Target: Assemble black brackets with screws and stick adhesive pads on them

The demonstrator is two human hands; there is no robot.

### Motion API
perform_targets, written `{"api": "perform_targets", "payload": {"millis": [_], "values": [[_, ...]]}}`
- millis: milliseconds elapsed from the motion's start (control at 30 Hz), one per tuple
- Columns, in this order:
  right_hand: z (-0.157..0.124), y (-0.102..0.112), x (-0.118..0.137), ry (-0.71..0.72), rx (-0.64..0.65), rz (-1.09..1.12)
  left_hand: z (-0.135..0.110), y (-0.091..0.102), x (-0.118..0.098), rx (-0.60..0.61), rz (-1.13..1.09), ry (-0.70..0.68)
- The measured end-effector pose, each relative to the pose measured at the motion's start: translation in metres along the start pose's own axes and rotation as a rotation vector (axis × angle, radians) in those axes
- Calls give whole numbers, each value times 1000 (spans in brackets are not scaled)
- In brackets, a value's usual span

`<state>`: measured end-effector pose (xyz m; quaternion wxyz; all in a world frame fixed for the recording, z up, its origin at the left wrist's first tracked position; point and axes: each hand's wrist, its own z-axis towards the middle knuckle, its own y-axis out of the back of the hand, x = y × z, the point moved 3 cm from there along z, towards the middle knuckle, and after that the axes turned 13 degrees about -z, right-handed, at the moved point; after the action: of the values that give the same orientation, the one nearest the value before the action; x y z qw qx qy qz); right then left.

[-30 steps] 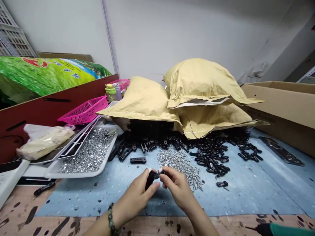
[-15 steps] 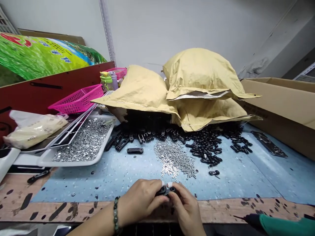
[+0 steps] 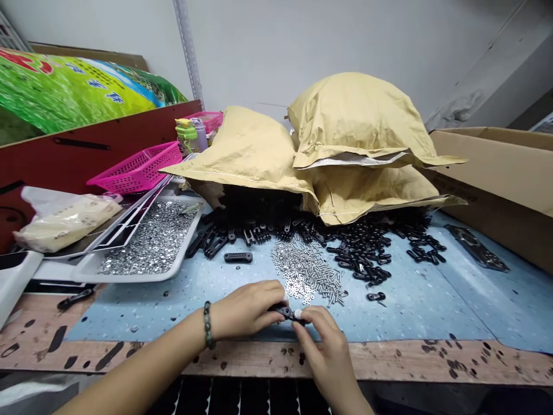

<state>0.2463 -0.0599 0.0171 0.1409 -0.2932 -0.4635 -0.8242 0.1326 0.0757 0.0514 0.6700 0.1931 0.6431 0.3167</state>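
My left hand point(image 3: 246, 311), a beaded bracelet at its wrist, pinches a small elongated black plastic part point(image 3: 286, 312) with a round hole near its middle. At the part's right end, the thumb and forefinger of my right hand point(image 3: 326, 340) close on it. White coverings show on some fingertips. Just beyond lie loose silvery screws point(image 3: 322, 274) and small nuts point(image 3: 300, 288) in one heap. A single black piece point(image 3: 375, 297) with a thin pin rests to the right, and a longer black holed bar point(image 3: 238, 257) to the left.
Yellow paper sacks point(image 3: 358, 121) stand behind piles of black parts point(image 3: 363, 253). On the left are a white tray point(image 3: 175, 271) of metal nuts and a pink basket point(image 3: 138, 167). A cardboard box point(image 3: 496, 167) borders the right side. The blue mat point(image 3: 207, 300) covers the bench.
Both hands have moved forward over the mat with the black part, which now lies more level between them. The green-handled tool at lower right has gone out of view.
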Motion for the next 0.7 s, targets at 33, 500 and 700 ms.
{"api": "perform_targets", "payload": {"millis": [33, 500, 700], "values": [[-4, -5, -2, 14, 8, -55, 1, -2, 4, 28, 4, -32], [-6, -37, -3, 54, 71, -221, -10, -6, 31, 13, 77, 43], [-5, -27, -4, 19, 131, -107, -17, -9, 27, -24, 102, 116]]}}
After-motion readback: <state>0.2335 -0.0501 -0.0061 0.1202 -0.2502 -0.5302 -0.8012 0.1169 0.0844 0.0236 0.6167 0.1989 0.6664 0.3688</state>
